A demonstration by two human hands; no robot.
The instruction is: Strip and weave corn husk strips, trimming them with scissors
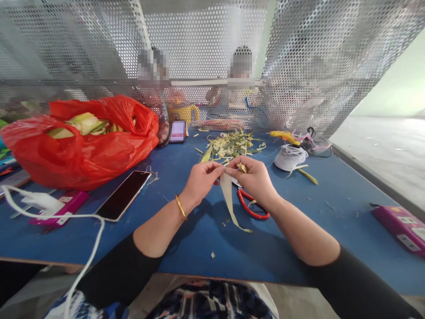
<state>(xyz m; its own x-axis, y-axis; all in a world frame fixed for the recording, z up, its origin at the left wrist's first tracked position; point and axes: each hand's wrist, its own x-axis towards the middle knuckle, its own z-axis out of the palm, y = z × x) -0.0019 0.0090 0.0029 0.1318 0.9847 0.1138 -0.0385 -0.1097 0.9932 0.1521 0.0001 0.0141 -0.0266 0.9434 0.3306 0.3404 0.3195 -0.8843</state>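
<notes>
Both hands meet over the middle of the blue table. My left hand point(203, 178), with a gold bangle at the wrist, is closed in a pinch on a pale corn husk strip point(229, 197). The strip hangs down, its narrow tip curling near the tabletop. Fingertips of my right hand point(254, 175) pinch the same strip at its top, and a small folded husk piece point(242, 168) shows among those fingers. Beneath the right hand lie red-handled scissors point(254, 212), their blades partly hidden. Just beyond the hands is a heap of husk scraps point(232, 145).
On the left stand a red plastic bag point(109, 153) of husks, a phone point(124, 195) and a purple power strip point(71, 208) with a white cable. White cord point(291, 157) lies at right, another purple power strip point(400, 228) beyond. A perforated metal screen point(206, 40) closes the back; people sit behind it.
</notes>
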